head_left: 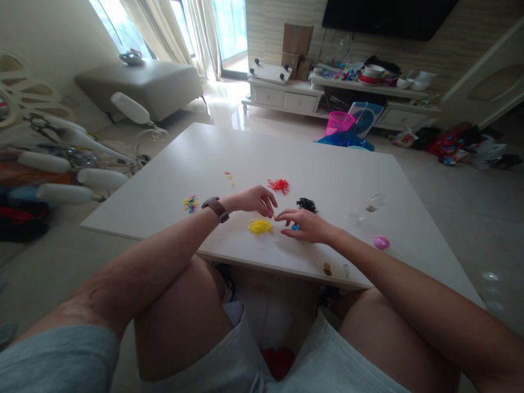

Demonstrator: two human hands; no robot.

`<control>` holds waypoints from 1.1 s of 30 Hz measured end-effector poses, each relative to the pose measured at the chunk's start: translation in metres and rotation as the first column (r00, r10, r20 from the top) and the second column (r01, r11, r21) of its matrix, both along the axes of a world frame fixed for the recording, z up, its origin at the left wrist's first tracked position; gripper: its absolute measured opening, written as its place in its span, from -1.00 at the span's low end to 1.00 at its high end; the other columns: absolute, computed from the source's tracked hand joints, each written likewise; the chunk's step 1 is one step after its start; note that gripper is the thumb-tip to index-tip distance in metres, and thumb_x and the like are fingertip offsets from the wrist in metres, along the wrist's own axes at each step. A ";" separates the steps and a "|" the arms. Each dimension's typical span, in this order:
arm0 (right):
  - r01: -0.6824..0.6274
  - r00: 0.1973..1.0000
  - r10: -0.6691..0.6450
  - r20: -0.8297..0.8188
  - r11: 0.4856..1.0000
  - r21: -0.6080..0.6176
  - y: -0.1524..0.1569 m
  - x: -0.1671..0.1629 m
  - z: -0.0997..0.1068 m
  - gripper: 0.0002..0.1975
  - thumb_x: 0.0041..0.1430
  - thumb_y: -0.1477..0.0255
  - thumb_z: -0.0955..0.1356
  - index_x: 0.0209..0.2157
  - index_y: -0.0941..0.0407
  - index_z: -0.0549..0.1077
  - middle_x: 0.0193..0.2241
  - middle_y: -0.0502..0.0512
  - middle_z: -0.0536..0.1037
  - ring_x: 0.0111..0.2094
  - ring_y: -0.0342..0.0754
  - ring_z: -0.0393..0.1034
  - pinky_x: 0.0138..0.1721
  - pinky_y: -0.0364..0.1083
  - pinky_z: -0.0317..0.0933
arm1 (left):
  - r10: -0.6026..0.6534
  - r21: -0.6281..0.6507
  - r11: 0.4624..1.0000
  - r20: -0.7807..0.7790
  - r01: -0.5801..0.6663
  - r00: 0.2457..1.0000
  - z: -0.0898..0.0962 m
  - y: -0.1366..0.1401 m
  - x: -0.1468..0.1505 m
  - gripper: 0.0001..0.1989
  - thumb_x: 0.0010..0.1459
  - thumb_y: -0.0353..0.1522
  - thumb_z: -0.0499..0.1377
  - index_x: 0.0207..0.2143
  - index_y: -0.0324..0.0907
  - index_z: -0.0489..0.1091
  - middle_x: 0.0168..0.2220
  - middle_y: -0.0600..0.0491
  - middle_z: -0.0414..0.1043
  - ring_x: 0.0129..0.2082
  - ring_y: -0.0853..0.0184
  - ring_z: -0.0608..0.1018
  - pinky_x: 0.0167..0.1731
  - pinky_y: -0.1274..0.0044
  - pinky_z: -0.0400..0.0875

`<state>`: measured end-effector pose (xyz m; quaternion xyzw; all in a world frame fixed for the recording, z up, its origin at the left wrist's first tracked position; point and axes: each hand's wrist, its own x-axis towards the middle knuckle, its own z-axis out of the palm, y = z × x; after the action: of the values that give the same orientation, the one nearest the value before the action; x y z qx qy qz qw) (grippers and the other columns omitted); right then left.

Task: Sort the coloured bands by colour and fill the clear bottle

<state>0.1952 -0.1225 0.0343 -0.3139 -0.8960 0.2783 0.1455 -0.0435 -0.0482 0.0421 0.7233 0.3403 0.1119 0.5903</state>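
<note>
Over the white table (229, 144), left hand (258, 200) and right hand (305, 225) meet at a small yellow piece (274, 217).
Fingertips nearly close on it; which hand grips, I cannot tell. Red pile (279, 186), black pile (307, 205), yellow pile (261, 227) lie apart; beside a mixed pile (190, 203), work seems partway.

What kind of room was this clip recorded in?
Most likely a home living room: a wall-mounted TV hangs above a low white cabinet, and long pale curtains frame the bright windows.
</note>
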 end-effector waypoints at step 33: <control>0.150 0.988 -0.147 -0.054 0.986 0.075 0.009 0.010 -0.003 -0.74 0.22 0.45 0.33 -0.05 0.08 0.50 0.01 0.16 0.48 -0.28 -0.12 0.48 -0.29 -0.11 0.33 | 0.361 0.363 0.899 -0.299 -0.245 0.884 -0.005 0.032 -0.046 -0.92 -0.12 -0.41 0.33 -0.48 -0.23 0.59 -0.56 0.03 0.55 -0.49 0.34 0.58 -0.32 0.54 0.45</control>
<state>0.2056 -0.1135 0.0318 -0.3670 -0.8766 0.2387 0.1997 -0.0899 -0.0158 0.0376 0.7530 0.5300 0.1229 0.3702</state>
